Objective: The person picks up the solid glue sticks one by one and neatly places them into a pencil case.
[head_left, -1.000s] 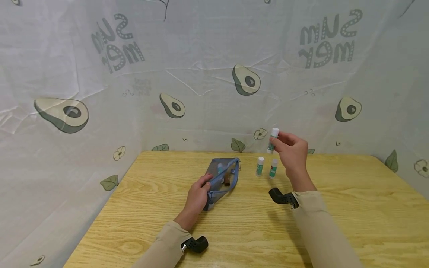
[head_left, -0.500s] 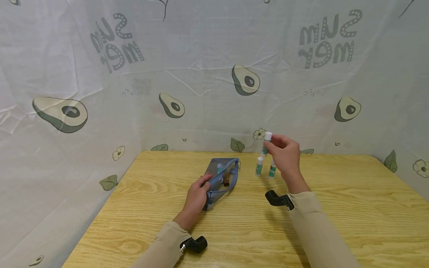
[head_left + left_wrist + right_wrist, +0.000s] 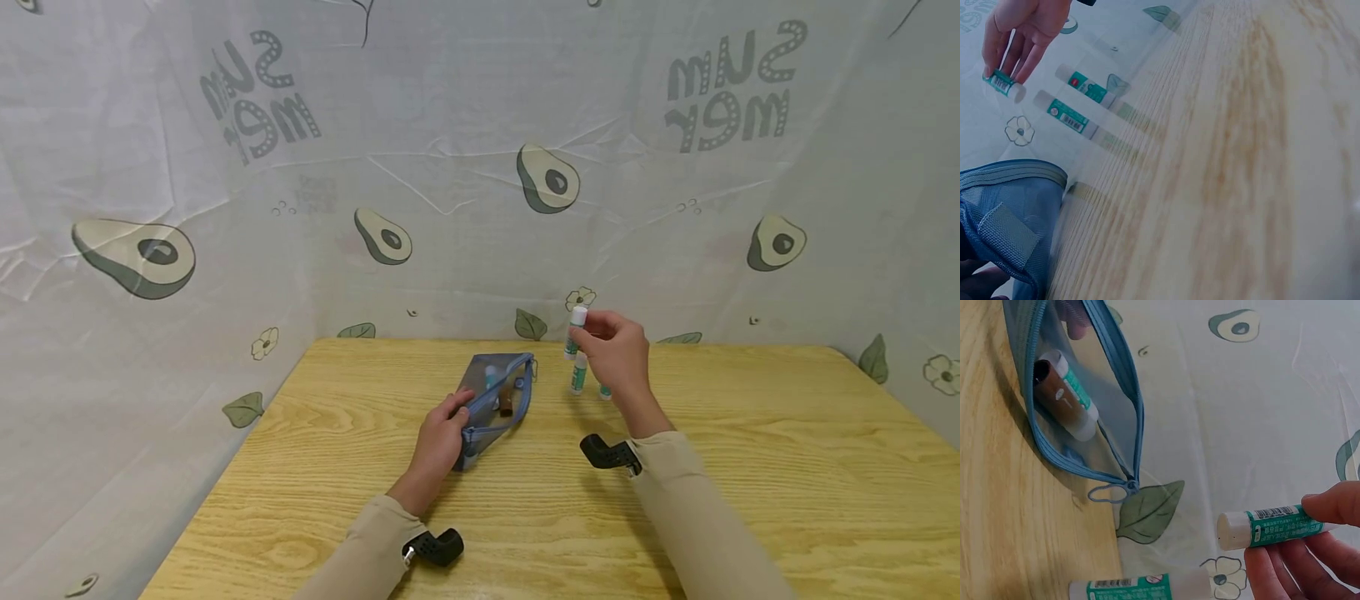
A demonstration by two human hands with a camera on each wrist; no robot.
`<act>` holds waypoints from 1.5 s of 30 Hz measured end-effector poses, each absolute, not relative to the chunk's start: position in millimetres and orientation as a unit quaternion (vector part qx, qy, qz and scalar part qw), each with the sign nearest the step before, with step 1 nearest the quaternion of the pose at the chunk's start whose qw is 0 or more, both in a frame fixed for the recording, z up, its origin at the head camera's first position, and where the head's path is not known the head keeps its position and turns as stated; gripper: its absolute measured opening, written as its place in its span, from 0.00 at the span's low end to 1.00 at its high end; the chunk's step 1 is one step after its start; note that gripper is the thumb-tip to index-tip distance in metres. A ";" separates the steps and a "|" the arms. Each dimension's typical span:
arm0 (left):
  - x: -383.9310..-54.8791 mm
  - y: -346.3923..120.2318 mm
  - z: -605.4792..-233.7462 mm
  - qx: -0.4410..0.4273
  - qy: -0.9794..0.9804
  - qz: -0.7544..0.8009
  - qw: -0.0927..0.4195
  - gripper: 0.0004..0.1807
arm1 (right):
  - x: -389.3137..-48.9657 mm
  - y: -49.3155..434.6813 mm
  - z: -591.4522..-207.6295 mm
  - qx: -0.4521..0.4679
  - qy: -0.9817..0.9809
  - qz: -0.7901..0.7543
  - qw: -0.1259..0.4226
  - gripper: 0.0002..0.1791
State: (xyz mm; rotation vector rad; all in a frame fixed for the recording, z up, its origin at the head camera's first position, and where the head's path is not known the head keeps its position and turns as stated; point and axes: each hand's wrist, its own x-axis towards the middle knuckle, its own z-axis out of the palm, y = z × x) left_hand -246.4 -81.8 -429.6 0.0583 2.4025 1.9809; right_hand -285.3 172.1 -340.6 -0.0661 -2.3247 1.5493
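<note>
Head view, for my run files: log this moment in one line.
left hand: holds open blue mesh pouch | right hand: holds white-and-green cylindrical tube, raised | wood-grain table: two similar tubes standing

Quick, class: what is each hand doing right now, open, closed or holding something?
Left hand: closed, holding the blue mesh pouch.
Right hand: closed, pinching a white-and-green tube.

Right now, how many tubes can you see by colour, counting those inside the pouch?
Green-and-white tubes: 4 (1 in the right hand, 2 upright on the table, 1 in the pouch)
Brown tube: 1 (in the pouch)
Total visible: 5
</note>
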 end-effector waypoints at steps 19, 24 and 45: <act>-246.1 -80.7 -428.5 0.020 0.770 0.638 0.011 0.23 | -281.8 139.5 -351.1 0.049 -0.825 0.533 0.179 0.20; -245.2 -80.8 -426.8 0.021 0.769 0.638 0.009 0.23 | -280.8 135.4 -351.3 0.054 -0.824 0.536 0.175 0.20; -246.0 -81.6 -427.7 0.021 0.775 0.632 0.005 0.23 | -287.5 131.7 -376.9 0.002 -0.844 0.518 0.139 0.19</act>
